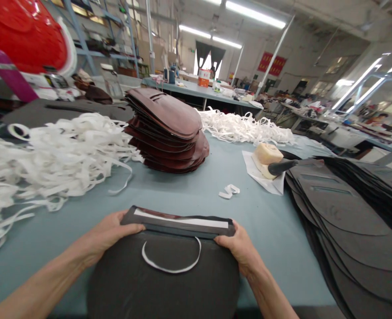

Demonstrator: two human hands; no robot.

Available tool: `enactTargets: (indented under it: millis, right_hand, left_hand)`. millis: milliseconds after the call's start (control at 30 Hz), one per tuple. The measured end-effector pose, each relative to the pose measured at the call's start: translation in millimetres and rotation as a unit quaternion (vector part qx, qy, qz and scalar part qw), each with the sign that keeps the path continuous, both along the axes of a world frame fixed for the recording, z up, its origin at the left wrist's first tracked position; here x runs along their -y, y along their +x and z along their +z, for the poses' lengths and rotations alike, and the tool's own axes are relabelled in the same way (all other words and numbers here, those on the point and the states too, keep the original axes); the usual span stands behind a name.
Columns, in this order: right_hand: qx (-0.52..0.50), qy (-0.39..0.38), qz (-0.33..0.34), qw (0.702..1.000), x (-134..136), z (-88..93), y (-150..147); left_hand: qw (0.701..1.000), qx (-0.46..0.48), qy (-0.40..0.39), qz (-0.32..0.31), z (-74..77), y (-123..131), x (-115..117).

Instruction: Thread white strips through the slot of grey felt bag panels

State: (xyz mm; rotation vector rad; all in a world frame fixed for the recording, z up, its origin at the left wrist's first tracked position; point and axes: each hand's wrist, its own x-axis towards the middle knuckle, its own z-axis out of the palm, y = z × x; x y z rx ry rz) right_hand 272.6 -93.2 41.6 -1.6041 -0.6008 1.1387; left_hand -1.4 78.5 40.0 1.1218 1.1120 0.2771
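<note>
Between my hands, at the near edge of the table, is a dark grey rounded bag panel (162, 290). Its far edge has a raised or folded strip, with reddish-brown material showing behind and a white tape (182, 220) along it. My left hand (118, 230) pinches the left end of that edge, thumb on top. At the right end, my right hand (237, 246) grips the same way, thumb bent over the edge. Lying on the panel is a thin curved white strip (171, 269). What my fingers do underneath is hidden.
A stack of reddish-brown leather panels (169, 128) stands beyond my hands. Piles of white strips (66, 155) lie left and at the back. On the right are a yellowish block (268, 153) on white paper, a dark-handled tool (282, 167) and stacked dark panels (345, 199).
</note>
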Motion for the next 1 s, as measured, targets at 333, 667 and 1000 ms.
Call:
enactTargets:
  millis: [333,667,1000]
  right_hand:
    - [0.214,-0.019,0.009,0.977,-1,1.4,-3]
    - [0.418,-0.024,-0.064,0.906,18,-20.5,32]
    - [0.616,0.120,0.215,0.748,10,-23.0,-44]
  left_hand:
    - [0.989,-0.024,0.136,-0.043,-8.7,6,-10]
    - [0.874,-0.135,0.467,-0.005,-32.2,-22,-15]
    - [0.815,-0.114,0.515,-0.239,-33.2,-24,41]
